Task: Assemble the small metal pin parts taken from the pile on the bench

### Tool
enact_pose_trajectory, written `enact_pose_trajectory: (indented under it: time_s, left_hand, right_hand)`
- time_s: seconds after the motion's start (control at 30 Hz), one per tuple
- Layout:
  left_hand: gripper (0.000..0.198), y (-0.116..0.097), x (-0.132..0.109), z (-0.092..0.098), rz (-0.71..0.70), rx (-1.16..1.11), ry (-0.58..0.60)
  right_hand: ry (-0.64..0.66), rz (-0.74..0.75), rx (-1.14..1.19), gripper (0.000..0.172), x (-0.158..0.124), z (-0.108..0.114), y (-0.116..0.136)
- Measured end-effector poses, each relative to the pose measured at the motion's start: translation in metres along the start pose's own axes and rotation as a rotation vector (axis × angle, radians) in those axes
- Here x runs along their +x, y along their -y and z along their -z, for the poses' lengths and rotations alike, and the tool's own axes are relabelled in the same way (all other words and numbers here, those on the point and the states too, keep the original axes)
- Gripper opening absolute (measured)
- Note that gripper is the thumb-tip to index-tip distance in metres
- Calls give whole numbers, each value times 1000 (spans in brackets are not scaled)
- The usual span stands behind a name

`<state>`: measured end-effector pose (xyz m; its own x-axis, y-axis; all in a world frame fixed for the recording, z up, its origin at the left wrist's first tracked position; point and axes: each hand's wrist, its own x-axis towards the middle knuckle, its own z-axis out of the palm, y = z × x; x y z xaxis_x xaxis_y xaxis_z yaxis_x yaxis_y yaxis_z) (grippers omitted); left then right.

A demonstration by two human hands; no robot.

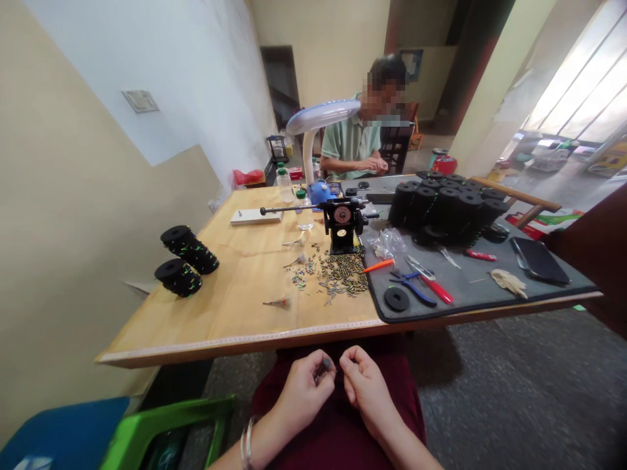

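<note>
Both hands are held close together over the lap, just below the table's front edge. My left hand (306,384) is closed, its fingers curled round a small dark grey piece (324,367) whose kind I cannot make out. Beside it, slightly apart, my right hand (366,385) is closed in a pinch; whatever lies between its fingertips is too small to see. On the table ahead lie loose small metallic pieces (345,275) and several thin wire-like bundles (277,302). A black hand-cranked device (341,225) with a round dial stands behind them.
Black foam spools (189,251) stand on the wooden table (196,320); many more spools (448,205) crowd the grey mat (357,313). Pliers (416,290), red-handled tool (437,287) and phone (540,260) lie there. Behind the lamp (323,116) sits another person (350,147). Green crate (161,414) lower left.
</note>
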<state>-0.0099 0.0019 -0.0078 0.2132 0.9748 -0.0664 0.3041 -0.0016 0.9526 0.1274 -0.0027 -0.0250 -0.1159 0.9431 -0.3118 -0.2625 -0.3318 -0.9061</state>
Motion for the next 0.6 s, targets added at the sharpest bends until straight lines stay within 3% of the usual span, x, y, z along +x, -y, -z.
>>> enact_pose_trajectory:
  time_s: [0.3,0.47,0.6]
  left_hand:
    - [17,-2,1,6,55,9,-20]
    - [16,-6,3,13,-1,-83,-39]
    - [17,-4,5,13,-14,-82,-95]
  right_hand:
    - [130,-62,-46,36,1,3,1]
    - [225,-41,-197,19,-3,2,4]
    - [193,-2,-187,5,-1,1,-1]
